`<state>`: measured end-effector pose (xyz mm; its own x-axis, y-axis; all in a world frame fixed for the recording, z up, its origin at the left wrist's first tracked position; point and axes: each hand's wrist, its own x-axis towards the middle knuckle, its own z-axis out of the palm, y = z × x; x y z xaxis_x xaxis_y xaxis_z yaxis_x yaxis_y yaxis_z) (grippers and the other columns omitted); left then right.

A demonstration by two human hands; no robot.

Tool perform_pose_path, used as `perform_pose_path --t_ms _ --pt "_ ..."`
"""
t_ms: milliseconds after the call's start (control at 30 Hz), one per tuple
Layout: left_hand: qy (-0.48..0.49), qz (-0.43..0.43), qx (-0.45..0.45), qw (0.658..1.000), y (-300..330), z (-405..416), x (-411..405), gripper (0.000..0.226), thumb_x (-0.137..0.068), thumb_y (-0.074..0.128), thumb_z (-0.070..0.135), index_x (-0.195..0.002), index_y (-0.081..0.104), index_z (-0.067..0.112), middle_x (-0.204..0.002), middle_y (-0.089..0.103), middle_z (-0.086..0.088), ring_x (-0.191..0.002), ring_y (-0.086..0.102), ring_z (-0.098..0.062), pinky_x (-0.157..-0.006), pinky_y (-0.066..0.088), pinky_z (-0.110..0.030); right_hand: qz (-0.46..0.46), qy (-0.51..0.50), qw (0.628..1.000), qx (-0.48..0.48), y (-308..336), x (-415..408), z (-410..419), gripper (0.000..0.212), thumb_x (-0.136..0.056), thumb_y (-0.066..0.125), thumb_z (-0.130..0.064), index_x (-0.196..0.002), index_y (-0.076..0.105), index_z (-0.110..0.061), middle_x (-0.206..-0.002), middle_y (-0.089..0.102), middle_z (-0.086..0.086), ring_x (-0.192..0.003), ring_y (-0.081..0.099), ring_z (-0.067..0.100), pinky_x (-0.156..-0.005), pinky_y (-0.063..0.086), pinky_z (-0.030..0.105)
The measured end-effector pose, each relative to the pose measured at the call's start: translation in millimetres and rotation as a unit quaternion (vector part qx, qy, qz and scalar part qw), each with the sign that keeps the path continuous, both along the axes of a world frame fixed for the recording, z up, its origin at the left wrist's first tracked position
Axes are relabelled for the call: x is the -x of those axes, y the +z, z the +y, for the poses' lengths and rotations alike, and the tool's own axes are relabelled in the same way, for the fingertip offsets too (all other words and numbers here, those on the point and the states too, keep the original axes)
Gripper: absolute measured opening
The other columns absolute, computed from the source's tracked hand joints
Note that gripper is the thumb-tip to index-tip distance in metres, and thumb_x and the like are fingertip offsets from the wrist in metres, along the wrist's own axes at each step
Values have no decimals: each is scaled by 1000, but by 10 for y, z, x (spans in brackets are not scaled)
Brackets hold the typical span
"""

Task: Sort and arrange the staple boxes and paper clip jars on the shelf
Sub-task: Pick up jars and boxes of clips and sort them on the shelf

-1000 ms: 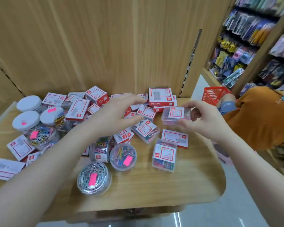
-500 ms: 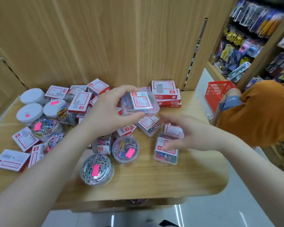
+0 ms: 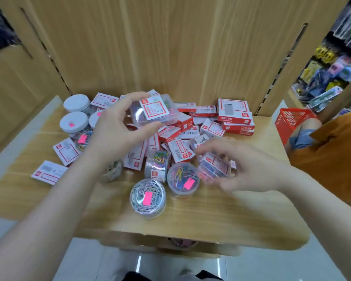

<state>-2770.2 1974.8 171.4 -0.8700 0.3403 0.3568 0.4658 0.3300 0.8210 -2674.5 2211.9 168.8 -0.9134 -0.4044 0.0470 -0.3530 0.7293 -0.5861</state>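
My left hand (image 3: 118, 126) holds a clear plastic box of coloured paper clips (image 3: 154, 110) with a red and white label, lifted above the pile. My right hand (image 3: 245, 165) is blurred and closes around a second clear clip box (image 3: 215, 166) lying on the wooden shelf (image 3: 221, 211). Red and white staple boxes (image 3: 234, 110) lie in a loose heap across the middle and back. Round clear jars of clips stand in front: one with silver clips (image 3: 147, 197), one with coloured clips (image 3: 182, 179). White-lidded jars (image 3: 75, 120) stand at the back left.
A wooden back panel (image 3: 170, 47) rises behind the shelf. A red mesh basket (image 3: 290, 120) and a person in an orange top (image 3: 332, 151) are at the right. Hanging stationery fills the racks at the far right (image 3: 328, 74).
My left hand took a clear clip box and lifted it above the pile. My right hand came down from the back right onto another clear box near the front.
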Motion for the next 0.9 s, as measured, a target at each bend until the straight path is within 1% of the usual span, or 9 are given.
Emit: perform_pose_path --t_ms 67,133,267,400,500,567,700,800,900 --pt "26 5 -17 1000 24 -172 64 42 -60 67 49 -100 54 53 -93 66 25 -86 62 1 -79 50 -18 23 -25 997 63 134 121 -92 41 -65 64 -49 -104 53 -40 -106 58 -15 -94 54 4 -81 42 16" --pt "48 16 -19 999 51 -362 120 43 -60 66 49 -101 53 51 -97 65 20 -87 62 -3 -82 49 -22 13 -58 988 142 246 245 -241 39 -65 68 -46 -101 56 -38 -101 58 -14 -85 56 2 -77 48 23" --pt "96 28 5 995 47 -818 254 43 -58 65 52 -99 52 54 -96 64 20 -83 60 -3 -81 50 -27 42 -90 977 189 355 501 -668 39 -66 70 -48 -101 59 -34 -97 58 -17 -85 54 7 -79 46 20" --pt "152 34 40 987 -61 -1321 431 48 -55 64 52 -101 52 46 -85 62 31 -72 54 18 -73 43 -4 19 -106 975 194 354 781 -1136 31 -76 72 -29 -105 60 -26 -86 53 -20 -76 53 8 -78 44 23" --pt "229 -10 35 973 -283 -1697 605 58 -60 75 45 -113 54 30 -97 64 10 -78 58 4 -75 45 -13 -10 -106 974 199 328 986 -1492 29 -77 71 -31 -103 60 -27 -79 52 -20 -69 50 2 -72 40 16" --pt "244 -36 25 969 -422 -1895 704 66 -55 71 52 -112 53 24 -101 62 4 -87 60 -11 -79 47 -25 -10 -106 979 175 311 1099 -1709 32 -78 71 -31 -107 60 -24 -81 50 -21 -70 51 1 -70 40 10" --pt "167 -84 125 974 -610 -2112 814 52 -70 76 23 -116 53 16 -98 58 3 -88 56 -16 -69 36 -18 1 -99 985 145 275 1254 -2041 30 -79 70 -28 -106 60 -22 -76 44 -22 -57 49 -10 -60 37 4" --pt "57 -100 162 980 -681 -2233 831 56 -59 69 42 -110 53 25 -103 62 2 -94 57 -15 -73 40 -17 16 -93 992 79 205 1332 -2197 37 -79 69 -33 -113 56 -27 -89 46 -25 -74 47 -11 -68 34 5" --pt "-6 -81 200 976 -695 -2355 873 66 -53 59 58 -109 55 23 -107 62 3 -100 54 -15 -82 40 -21 14 -42 999 -22 125 1364 -2294 49 -81 66 -35 -125 51 -21 -114 51 -14 -100 44 -3 -76 31 3"
